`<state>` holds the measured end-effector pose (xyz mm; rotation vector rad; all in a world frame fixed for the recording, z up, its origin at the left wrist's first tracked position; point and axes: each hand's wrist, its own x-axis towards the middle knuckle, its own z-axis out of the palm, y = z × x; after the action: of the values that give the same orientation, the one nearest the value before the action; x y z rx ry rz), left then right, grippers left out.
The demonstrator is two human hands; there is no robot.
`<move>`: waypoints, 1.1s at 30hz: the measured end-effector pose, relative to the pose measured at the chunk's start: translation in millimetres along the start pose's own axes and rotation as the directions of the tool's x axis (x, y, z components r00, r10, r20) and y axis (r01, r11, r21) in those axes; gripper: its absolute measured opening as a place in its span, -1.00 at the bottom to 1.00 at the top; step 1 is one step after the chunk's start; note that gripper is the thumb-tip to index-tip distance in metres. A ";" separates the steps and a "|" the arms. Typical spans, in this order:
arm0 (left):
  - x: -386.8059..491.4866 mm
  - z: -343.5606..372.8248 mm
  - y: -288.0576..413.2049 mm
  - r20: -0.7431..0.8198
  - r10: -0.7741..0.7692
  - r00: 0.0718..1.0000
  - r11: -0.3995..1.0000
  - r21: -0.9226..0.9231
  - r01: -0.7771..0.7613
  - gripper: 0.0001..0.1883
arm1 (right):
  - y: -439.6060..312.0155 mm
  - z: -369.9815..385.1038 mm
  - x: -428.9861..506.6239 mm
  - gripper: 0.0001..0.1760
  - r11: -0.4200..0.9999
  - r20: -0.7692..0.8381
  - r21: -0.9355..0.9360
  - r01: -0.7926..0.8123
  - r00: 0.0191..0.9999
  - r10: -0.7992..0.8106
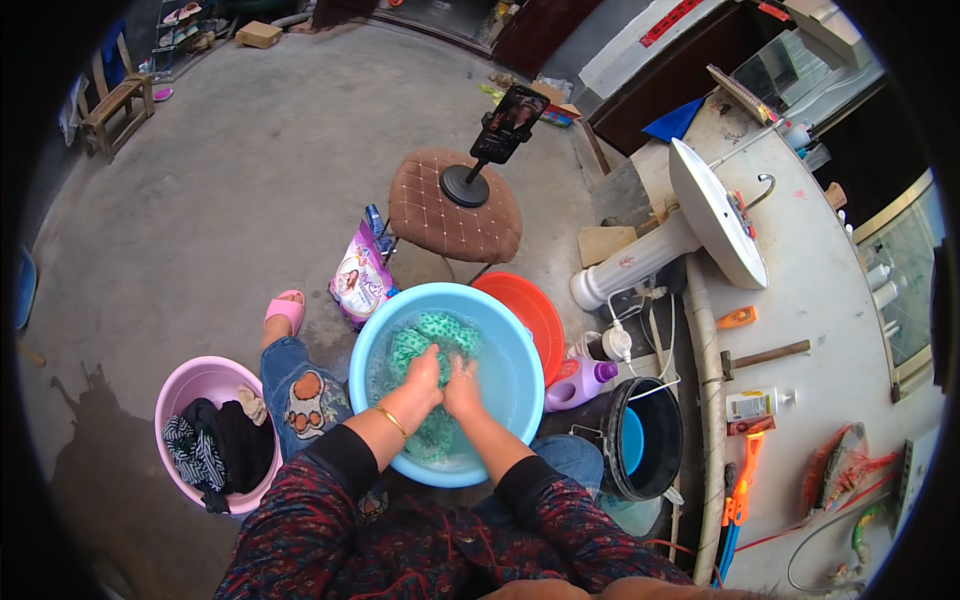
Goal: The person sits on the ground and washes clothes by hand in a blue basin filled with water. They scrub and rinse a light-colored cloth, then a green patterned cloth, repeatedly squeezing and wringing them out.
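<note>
A light blue plastic basin [534, 375] of soapy water stands between my knees. In it lies a wet green patterned cloth [442, 330], partly under water. My left hand [424, 375], with a gold-coloured bangle at the wrist, is at the cloth's middle. Beside it my right hand [461, 386] touches the cloth, its fingers partly in the water. Both hands are close together; their fingertips are partly hidden, so their grip is unclear. At the left, a pink basin [169, 382] holds dark clothes [244, 446] and a black-and-white striped garment [195, 450].
A red basin [536, 315] touches the blue one's far right side. Near it are a purple detergent bottle [577, 384] and a black bucket [615, 450]. A detergent bag [362, 277] stands by a cushioned stool [420, 195] bearing a phone on a stand [510, 124]. A pedestal washbasin [690, 217] stands right.
</note>
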<state>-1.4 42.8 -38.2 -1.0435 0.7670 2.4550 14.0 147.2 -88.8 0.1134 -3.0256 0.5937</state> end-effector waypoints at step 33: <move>2.6 -14.8 -6.4 0.263 -0.113 0.958 0.992 -0.030 0.125 -0.82 | -74.9 -86.6 -20.8 -0.72 0.915 -0.178 0.306 0.262 0.960 -0.215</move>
<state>8.3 39.2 -50.8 -0.7362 0.5487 2.4503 44.5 112.1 17.9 0.4305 -2.6933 1.0235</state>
